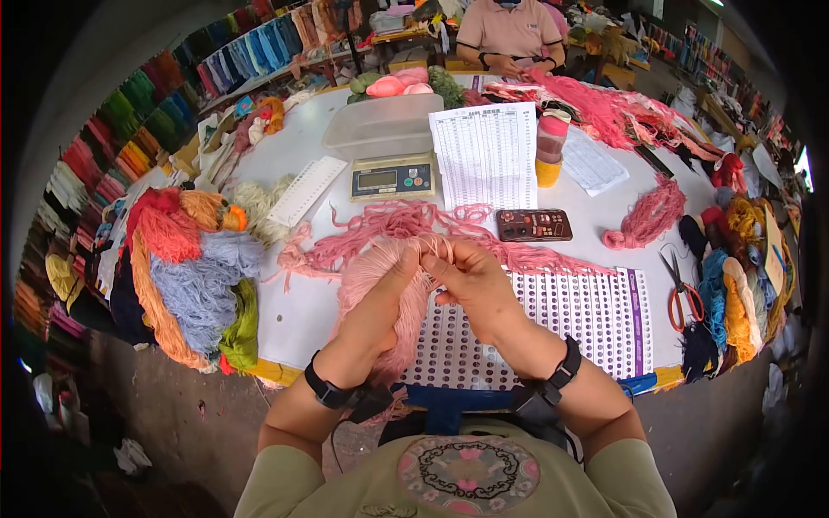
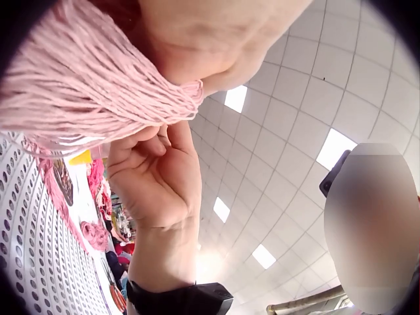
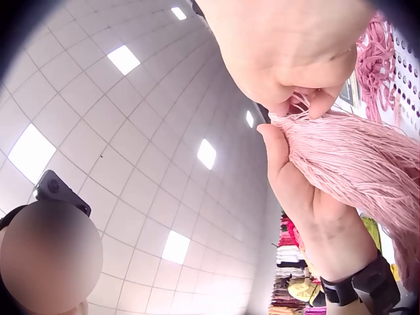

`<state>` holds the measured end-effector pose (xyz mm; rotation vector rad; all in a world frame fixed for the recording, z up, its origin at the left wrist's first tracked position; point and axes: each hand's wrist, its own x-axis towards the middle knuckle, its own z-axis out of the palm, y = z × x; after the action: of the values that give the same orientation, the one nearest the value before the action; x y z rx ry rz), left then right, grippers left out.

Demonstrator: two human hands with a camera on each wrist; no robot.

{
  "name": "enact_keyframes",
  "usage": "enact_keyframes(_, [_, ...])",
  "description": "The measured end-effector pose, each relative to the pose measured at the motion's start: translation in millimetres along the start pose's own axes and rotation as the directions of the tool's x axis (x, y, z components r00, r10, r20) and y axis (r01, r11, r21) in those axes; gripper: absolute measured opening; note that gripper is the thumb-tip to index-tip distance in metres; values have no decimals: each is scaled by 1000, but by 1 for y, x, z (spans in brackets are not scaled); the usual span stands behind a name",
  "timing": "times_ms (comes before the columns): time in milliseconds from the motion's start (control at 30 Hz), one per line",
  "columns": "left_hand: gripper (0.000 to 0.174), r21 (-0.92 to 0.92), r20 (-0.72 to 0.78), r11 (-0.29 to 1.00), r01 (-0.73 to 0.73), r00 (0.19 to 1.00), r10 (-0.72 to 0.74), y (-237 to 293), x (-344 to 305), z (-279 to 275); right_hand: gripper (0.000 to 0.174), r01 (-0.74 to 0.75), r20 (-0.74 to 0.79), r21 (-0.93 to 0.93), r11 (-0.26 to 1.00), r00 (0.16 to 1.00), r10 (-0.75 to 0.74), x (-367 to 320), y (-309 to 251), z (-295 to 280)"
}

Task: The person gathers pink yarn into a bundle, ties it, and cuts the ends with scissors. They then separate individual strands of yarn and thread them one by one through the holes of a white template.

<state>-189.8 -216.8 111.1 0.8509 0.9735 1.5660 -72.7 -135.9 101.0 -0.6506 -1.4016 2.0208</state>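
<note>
A thick bundle of light pink yarn [image 1: 380, 281] hangs from both hands above the table's front edge. The left hand [image 1: 380, 302] grips the bundle near its top, its thumb along the strands. Beside it the right hand [image 1: 479, 289] pinches a few strands at the looped top between thumb and fingers. In the left wrist view the yarn [image 2: 85, 85] fans out from its gathered end, with the right hand [image 2: 157, 177] just below. The right wrist view shows the right hand's fingers on thin strands of the yarn [image 3: 354, 151], close to the left thumb.
A perforated white board [image 1: 553, 328] lies under the hands. Darker pink yarn [image 1: 397, 220], a phone [image 1: 535, 225], a scale [image 1: 393, 180] and a printed sheet [image 1: 488, 151] are behind. Scissors [image 1: 682, 298] lie right; coloured yarn heaps [image 1: 194, 268] stand left. Another person sits across.
</note>
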Motion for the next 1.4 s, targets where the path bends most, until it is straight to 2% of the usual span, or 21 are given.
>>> enact_keyframes(200, [46, 14, 4, 996, -85, 996, 85, -9, 9, -13, 12, 1, -29, 105, 995, 1000, 2, 4, -1, -3])
enact_keyframes(267, [49, -120, -46, 991, -61, 997, 56, -8, 7, -13, 12, -2, 18, 275, 961, 1000, -3, 3, -2, -5])
enact_keyframes(300, [49, -119, -44, 991, -60, 998, 55, -6, 5, -12, 12, -1, 16, 276, 961, 1000, -4, 2, -3, -4])
enact_keyframes(367, [49, -95, 1, 995, -13, 1000, 13, -2, 3, -7, 10, 18, 7, 105, 994, 1000, -19, 1, -6, -1])
enact_keyframes(400, [49, -95, 3, 995, -11, 1000, 12, -3, 3, -6, 10, 18, 5, 106, 994, 1000, -19, 1, -4, -2])
enact_keyframes(500, [49, 34, 4, 999, -32, 999, 32, -5, 4, -5, 9, 81, 57, -11, 997, 995, -81, 4, 5, -4])
enact_keyframes(600, [47, -9, 12, 998, -56, 998, 56, -3, 5, -4, 7, 75, 45, 7, 997, 996, -75, 4, 5, -5])
enact_keyframes(667, [42, -55, -10, 998, -40, 999, 40, -4, 6, -7, 5, 71, -15, 99, 993, 997, -70, 0, -2, 0])
enact_keyframes(767, [36, -133, -24, 991, -27, 999, 24, -6, 7, -9, 4, 22, -6, 152, 988, 1000, -21, -1, -4, -2])
enact_keyframes(900, [33, -83, -28, 996, -32, 999, 30, -7, 7, -10, 5, 10, -23, 181, 983, 1000, -6, 0, -2, -3])
enact_keyframes(967, [32, -22, 11, 996, -87, 996, 87, -9, 10, -15, 8, 1, 86, 255, 967, 996, -24, 3, 4, -7])
enact_keyframes(1000, [32, -24, 9, 996, -87, 996, 87, -10, 10, -15, 8, -1, 87, 254, 967, 996, -22, 2, 3, -8])
enact_keyframes(1067, [30, -33, -106, 999, -18, 994, 14, -9, 9, -14, 10, 10, 79, 326, 945, 996, -37, -1, -1, -7])
enact_keyframes(1100, [30, -37, -108, 999, -18, 994, 14, -6, 9, -13, 10, 6, 80, 323, 946, 996, -33, -3, -3, -7])
enact_keyframes(1167, [22, 58, -203, 995, -82, 975, 92, 5, 11, -10, 11, -98, 210, -62, 993, 972, 108, -7, -6, -10])
enact_keyframes(1200, [22, 50, -206, 996, -75, 975, 83, 17, 7, -15, 11, -107, 205, -63, 992, 972, 118, -7, -6, -15])
enact_keyframes(1233, [20, -117, -71, 993, 33, 997, -41, 33, 0, -28, 12, 190, 95, -147, 971, 980, -177, -3, -6, -23])
enact_keyframes(1267, [19, -271, 78, 950, 158, 987, -142, 43, -7, -44, 13, 448, 17, -262, 855, 888, -460, 0, -7, -32])
enact_keyframes(1333, [15, -613, 141, 781, 122, 989, -44, 48, -15, -74, 11, 480, -303, -149, 864, 810, -502, 7, -24, -63])
enact_keyframes(1367, [15, -606, 30, 796, 13, 1000, 7, 53, -20, -91, 11, 467, -303, -151, 871, 817, -491, 2, -23, -81])
enact_keyframes(1400, [16, -585, -79, 805, -92, 995, 57, 60, -26, -109, 9, 457, -301, 86, 885, 859, -414, -5, -22, -102])
